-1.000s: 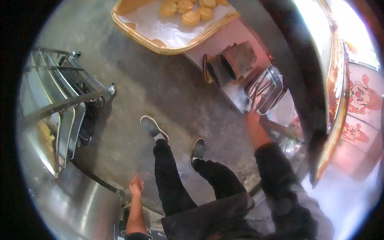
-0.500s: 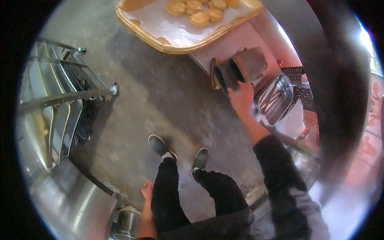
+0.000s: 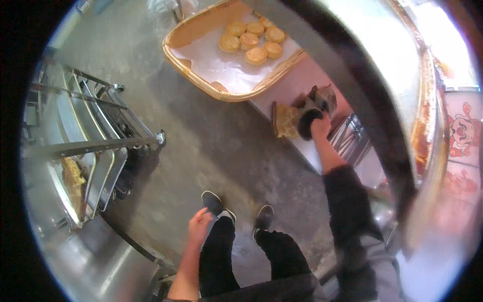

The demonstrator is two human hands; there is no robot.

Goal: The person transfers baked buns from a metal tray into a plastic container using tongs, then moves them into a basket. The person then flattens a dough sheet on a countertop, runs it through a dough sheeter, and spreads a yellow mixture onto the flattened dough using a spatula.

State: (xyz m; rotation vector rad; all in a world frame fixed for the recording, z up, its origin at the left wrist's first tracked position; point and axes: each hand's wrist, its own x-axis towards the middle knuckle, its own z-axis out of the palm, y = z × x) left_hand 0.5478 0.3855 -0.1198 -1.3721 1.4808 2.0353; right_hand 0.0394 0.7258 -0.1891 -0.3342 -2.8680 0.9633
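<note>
My right hand (image 3: 321, 127) is closed on the cuff of a dark-mouthed oven mitt (image 3: 307, 122), on the pale counter at the right. A tan patterned oven mitt (image 3: 286, 121) lies against its left side, and greyish cloth (image 3: 326, 96) bunches up behind. How far my fingers reach into the cuff is hidden. My left hand (image 3: 199, 222) hangs in the air over my left shoe, holding nothing, its fingers loosely bent and partly apart.
A wicker basket (image 3: 201, 89) lined with white paper holds several round golden pastries (image 3: 255, 55). Long metal utensils (image 3: 348, 137) lie right of the mitts. A wheeled rack (image 3: 100, 146) with trays stands left. A large metal edge (image 3: 362, 75) arches overhead at right.
My right hand has closed on the dark oven mitt and shifted it, so more of the tan mitt shows. My left hand has risen. The view has swung, bringing more of the basket in.
</note>
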